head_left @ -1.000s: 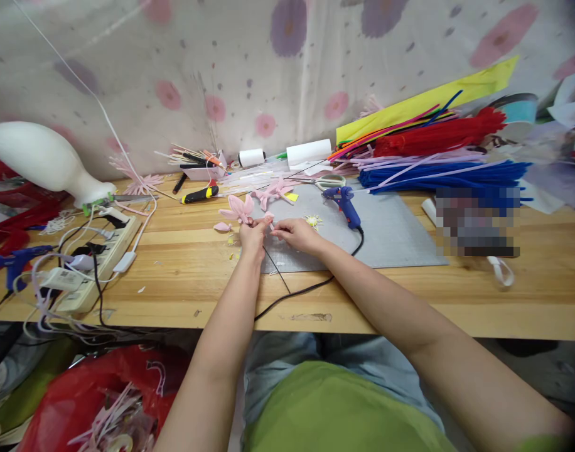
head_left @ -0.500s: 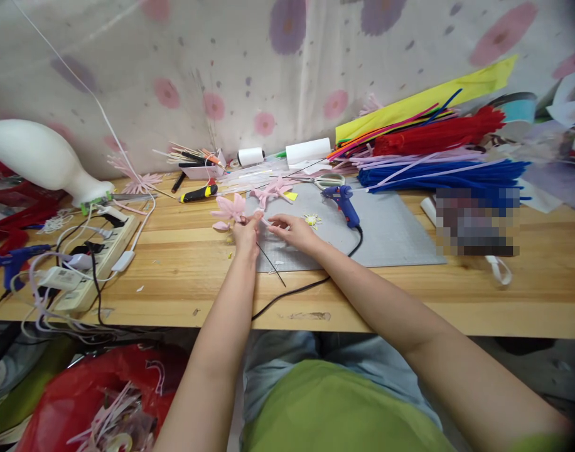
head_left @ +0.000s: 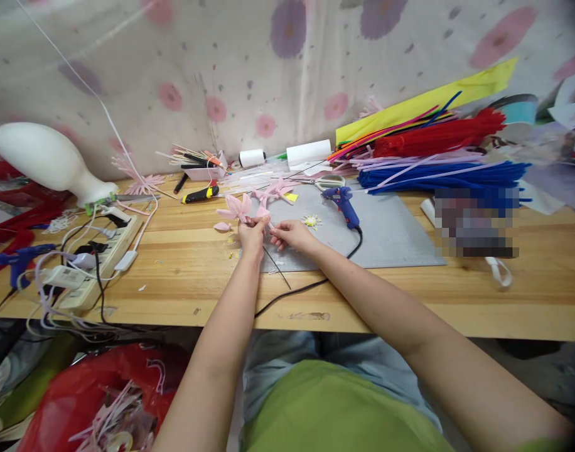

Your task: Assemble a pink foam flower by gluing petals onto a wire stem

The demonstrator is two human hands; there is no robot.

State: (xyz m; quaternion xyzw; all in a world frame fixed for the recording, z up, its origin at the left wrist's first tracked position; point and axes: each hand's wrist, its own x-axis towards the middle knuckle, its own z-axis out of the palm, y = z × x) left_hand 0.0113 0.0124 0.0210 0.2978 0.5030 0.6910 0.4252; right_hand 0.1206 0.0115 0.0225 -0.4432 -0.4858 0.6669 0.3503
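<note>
My left hand (head_left: 252, 235) is closed around the base of a pink flower (head_left: 237, 208) whose petals look like fuzzy pipe cleaner. From under this hand a thin dark stem wire (head_left: 279, 270) slants down to the right. Close beside it, my right hand (head_left: 293, 236) pinches a short pale pink strip (head_left: 270, 225) near the left fingertips; its far end is hidden. Behind the hands, more pink petals (head_left: 279, 188) rest on a grey mat (head_left: 386, 232). A loose pink petal (head_left: 222, 226) lies left of the flower, and a small yellow-white flower centre (head_left: 311, 220) sits right of the fingers.
On the mat lies a blue glue gun (head_left: 343, 204), its black cord (head_left: 297, 290) crossing near my right forearm. Scissors (head_left: 329, 182) and a yellow-black cutter (head_left: 200, 194) are behind. Pipe cleaner bundles (head_left: 438, 176) fill the back right. A power strip (head_left: 99, 263) and foam head (head_left: 47, 154) stand left.
Both hands have shifted slightly, with the flower and its stem tilting a little to the right. My right fingers have curled in more, and less of the pale strip shows.
</note>
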